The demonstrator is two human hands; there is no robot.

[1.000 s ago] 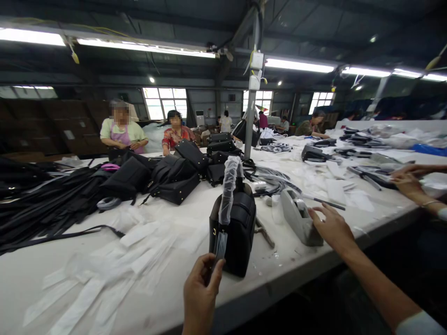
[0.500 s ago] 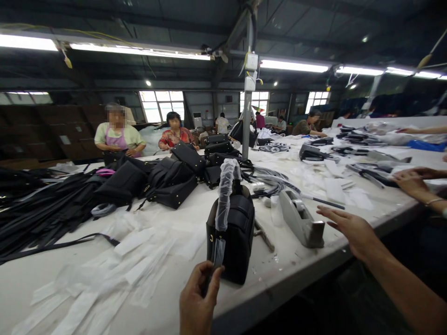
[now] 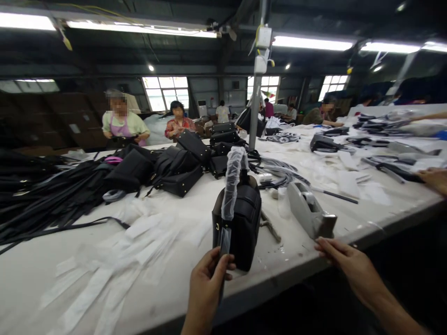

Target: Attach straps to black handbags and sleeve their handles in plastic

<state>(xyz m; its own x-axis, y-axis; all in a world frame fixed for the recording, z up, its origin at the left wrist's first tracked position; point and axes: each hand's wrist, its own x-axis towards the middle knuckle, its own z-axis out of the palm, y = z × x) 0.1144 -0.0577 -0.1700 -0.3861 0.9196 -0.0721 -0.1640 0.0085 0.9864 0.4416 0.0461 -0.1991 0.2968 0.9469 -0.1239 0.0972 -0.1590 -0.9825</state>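
A black handbag (image 3: 240,228) stands upright near the table's front edge, its raised handle (image 3: 233,186) wrapped in white translucent film. My left hand (image 3: 213,274) pinches a dark strap (image 3: 225,239) with clear plastic over it, hanging from the bag's near side. At the front end of a grey tape dispenser (image 3: 307,209), my right hand (image 3: 344,258) has thumb and forefinger pressed together just below the cutter. Whether a piece of tape is between those fingers I cannot make out. Behind the bag lies a pair of scissors or similar tool (image 3: 270,228), partly hidden.
White wrapping strips (image 3: 115,260) spread over the left of the table (image 3: 167,302). Black bags (image 3: 178,172) and straps (image 3: 70,195) pile up behind them. A metal post (image 3: 256,107) rises beyond the bag. Co-workers sit across the table; another person's hand (image 3: 435,179) rests at right.
My right hand has come down to the dispenser's front, its spread fingers closing to a pinch. My left hand still grips the strap. The view has shifted, and the neighbour's hands have moved rightward.
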